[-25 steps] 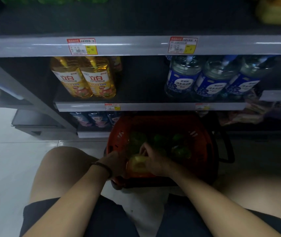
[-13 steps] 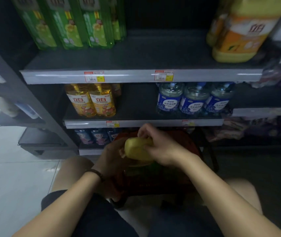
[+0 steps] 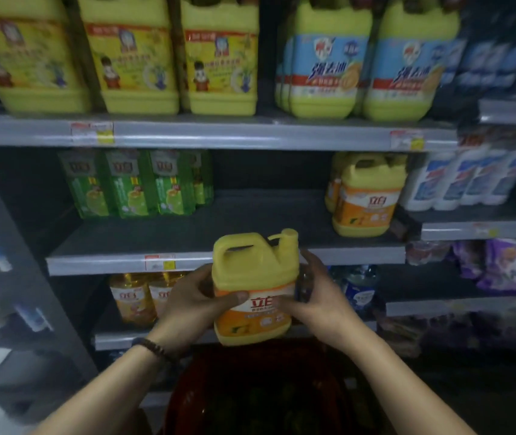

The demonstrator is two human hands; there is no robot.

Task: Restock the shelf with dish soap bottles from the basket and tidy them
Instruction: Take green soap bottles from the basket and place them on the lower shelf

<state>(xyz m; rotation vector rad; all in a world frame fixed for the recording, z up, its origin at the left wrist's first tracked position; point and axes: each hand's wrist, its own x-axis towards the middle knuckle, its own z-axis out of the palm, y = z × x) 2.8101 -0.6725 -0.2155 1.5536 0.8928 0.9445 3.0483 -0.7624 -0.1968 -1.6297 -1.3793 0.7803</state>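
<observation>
A yellow dish soap jug (image 3: 255, 290) is held upright in the air above the red basket (image 3: 179, 391). It is just in front of the lip of the middle shelf (image 3: 250, 215) and is not yet rested on it. The jug is clasped from both sides. The left hand (image 3: 197, 301) is curled round its left flank with the thumb laid across the orange label. The right hand (image 3: 316, 296) is wrapped round its right flank, with the thumb likewise on the front.

This two-sided grip is probably chosen because the jug looks full and heavy. The handle and spout are also kept on top by it, and the label is kept facing outward, as it should be for display.

A wide bare stretch of shelf is seen between the green bottles (image 3: 131, 186) on the left and the matching orange-labelled jugs (image 3: 366, 202) on the right. The space beside those jugs is judged to be the intended place, so that like is kept with like. What is left in the basket cannot be made out in the dim light.
</observation>
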